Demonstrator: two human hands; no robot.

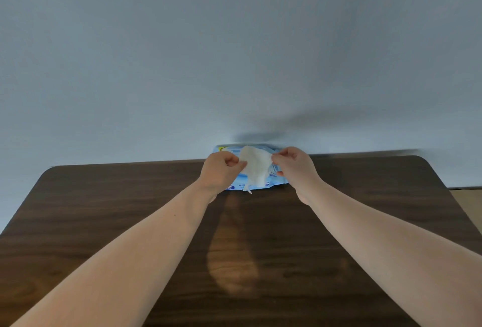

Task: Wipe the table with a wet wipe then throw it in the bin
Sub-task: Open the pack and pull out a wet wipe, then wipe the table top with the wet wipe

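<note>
A white wet wipe (254, 167) hangs spread between both hands above the far middle of the dark wooden table (104, 209). My left hand (221, 170) pinches its left edge and my right hand (293, 167) pinches its right edge. Behind and under the wipe lies a light blue pack of wipes (273, 182), flat at the table's back edge against the wall and partly hidden by the wipe and hands. No bin is in view.
A plain pale blue wall (234, 52) rises right behind the table. The table has rounded far corners. A strip of beige floor or box (467, 196) shows past the table's right edge.
</note>
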